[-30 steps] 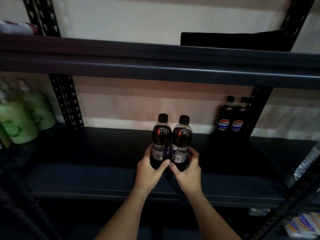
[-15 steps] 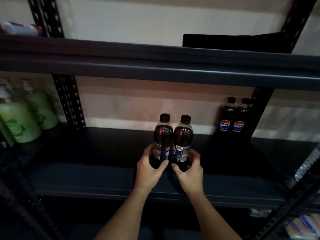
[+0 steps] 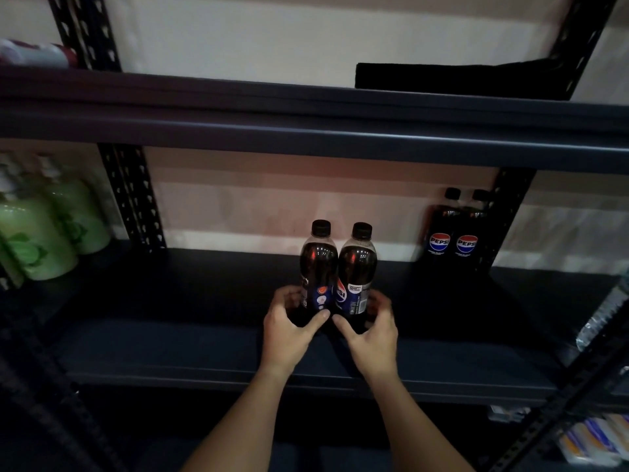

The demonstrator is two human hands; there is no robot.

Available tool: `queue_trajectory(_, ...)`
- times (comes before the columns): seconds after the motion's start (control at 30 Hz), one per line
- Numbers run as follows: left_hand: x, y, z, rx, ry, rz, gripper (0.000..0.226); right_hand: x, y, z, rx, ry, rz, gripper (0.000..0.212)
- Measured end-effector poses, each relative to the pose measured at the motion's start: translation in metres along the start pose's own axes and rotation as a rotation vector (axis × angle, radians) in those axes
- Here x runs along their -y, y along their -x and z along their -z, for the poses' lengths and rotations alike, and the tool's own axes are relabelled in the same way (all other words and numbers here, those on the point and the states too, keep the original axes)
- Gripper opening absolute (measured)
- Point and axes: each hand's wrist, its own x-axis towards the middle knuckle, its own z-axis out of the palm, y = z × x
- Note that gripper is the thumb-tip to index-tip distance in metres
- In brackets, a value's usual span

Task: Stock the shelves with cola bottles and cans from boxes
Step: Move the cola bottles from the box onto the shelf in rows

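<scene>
Two cola bottles with black caps stand upright side by side on the dark middle shelf [image 3: 190,349]. My left hand [image 3: 289,330] grips the base of the left bottle [image 3: 319,264], thumb across its front. My right hand [image 3: 369,335] grips the base of the right bottle [image 3: 358,267] in the same way. The bottles touch each other, and their blue labels face partly towards me. Two more cola bottles [image 3: 452,233] stand at the back right of the same shelf, against the upright post.
Green soap bottles [image 3: 37,233] fill the left bay, beyond a perforated black post [image 3: 132,199]. The upper shelf beam [image 3: 306,137] hangs close above the bottles, with a flat black object [image 3: 442,76] on it. Clear water bottles [image 3: 606,311] and coloured packs [image 3: 592,441] sit at the right.
Both bottles have been turned in my hands, bringing the blue labels and logos round towards me. The bottles have stayed on the same spot.
</scene>
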Motion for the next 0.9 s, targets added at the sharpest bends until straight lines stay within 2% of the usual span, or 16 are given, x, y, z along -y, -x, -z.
queue_trajectory(0.2, -0.0013, -0.0002, -0.0003, 0.032, 0.006, 0.001, 0.052, -0.0034, -0.0007, -0.0007, 0.042, -0.039, -0.022, 0.071)
queue_trajectory(0.4, 0.0036, -0.0022, -0.0033, 0.002, -0.077, -0.002, 0.065, -0.0038, -0.0013, -0.0036, 0.025, 0.053, 0.010, 0.089)
queue_trajectory(0.67, 0.0053, -0.0046, 0.0004, 0.021, -0.042, 0.025, 0.051, -0.0042, -0.0024, -0.0019, 0.073, -0.030, -0.041, 0.072)
queue_trajectory(0.9, 0.0040, -0.0064, -0.0032, 0.032, -0.043, 0.002, 0.062, -0.0043, -0.0043, -0.0024, 0.054, -0.023, -0.056, 0.075)
